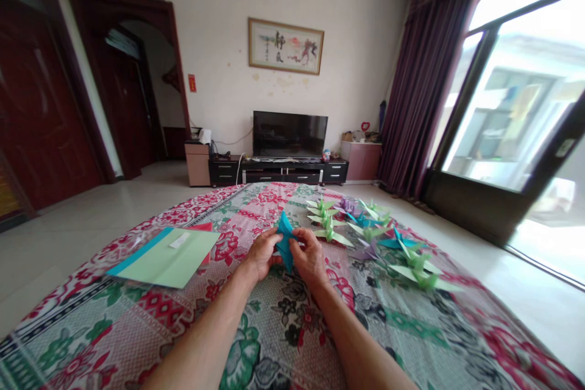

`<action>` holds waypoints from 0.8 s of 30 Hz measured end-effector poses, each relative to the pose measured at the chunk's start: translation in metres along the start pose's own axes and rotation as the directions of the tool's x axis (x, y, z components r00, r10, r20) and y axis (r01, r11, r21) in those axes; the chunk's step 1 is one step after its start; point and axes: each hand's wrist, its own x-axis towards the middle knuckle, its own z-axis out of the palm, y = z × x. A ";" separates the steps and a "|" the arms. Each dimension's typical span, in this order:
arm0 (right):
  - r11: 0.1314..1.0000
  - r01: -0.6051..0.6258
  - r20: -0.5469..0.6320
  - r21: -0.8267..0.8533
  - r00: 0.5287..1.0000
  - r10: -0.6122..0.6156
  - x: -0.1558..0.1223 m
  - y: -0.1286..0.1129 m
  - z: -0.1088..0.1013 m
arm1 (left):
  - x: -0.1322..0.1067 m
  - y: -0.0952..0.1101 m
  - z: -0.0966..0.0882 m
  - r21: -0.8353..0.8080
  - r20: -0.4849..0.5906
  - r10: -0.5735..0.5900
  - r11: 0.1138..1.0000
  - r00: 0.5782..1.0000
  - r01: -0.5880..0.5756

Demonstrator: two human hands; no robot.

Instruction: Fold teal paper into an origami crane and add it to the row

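A piece of folded blue paper [285,237] is held up over the table between both my hands. My left hand [264,253] pinches its left side, with the thumb on the near face. On the other side my right hand [309,256] grips the paper between thumb and fingers. The paper is pointed at top and bottom, with creases across its middle. To the right of my hands stand several folded paper cranes in rows, among them a green crane [329,231], a blue crane [398,240] and a purple crane [367,250].
A patterned cloth [274,347] covers the table. Left of my hands lies a stack of paper sheets [169,262], green on top, with blue and red edges showing. Beyond the table are a television [290,134] on a low cabinet [265,173] and a purple curtain [427,73].
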 end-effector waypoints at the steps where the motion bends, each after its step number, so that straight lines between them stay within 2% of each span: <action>1: 0.998 -0.048 0.004 0.033 0.999 0.048 0.001 0.002 0.000 | 0.000 0.001 -0.001 -0.023 0.018 -0.032 0.999 0.999 0.033; 4: 0.980 -0.162 0.022 0.114 0.987 0.161 0.004 0.006 -0.002 | -0.001 0.006 -0.001 -0.119 0.069 -0.135 0.983 0.988 0.142; 8: 0.971 -0.171 0.025 0.168 0.985 0.169 0.004 0.006 -0.004 | -0.004 0.014 -0.001 -0.189 0.132 -0.206 0.955 0.970 0.229; 10: 0.967 -0.176 0.044 0.184 0.984 0.171 0.003 0.004 -0.004 | -0.003 0.016 -0.001 -0.191 0.101 -0.221 0.953 0.970 0.237; 15: 0.939 -0.216 0.135 0.268 0.973 0.185 0.002 -0.004 -0.007 | 0.000 0.013 -0.002 -0.160 -0.057 -0.238 0.961 0.970 0.226; 18: 0.909 -0.253 0.184 0.332 0.962 0.201 0.003 -0.009 -0.011 | 0.000 0.011 -0.004 -0.087 -0.064 -0.171 0.982 0.983 0.165; 21: 0.879 -0.307 0.196 0.365 0.948 0.250 0.004 -0.010 -0.013 | -0.002 0.010 -0.003 0.036 0.026 -0.016 0.999 1.000 0.015; 24: 0.873 -0.331 0.159 0.358 0.943 0.292 0.005 -0.009 -0.012 | -0.002 0.008 -0.002 0.175 0.059 0.119 0.976 0.991 -0.128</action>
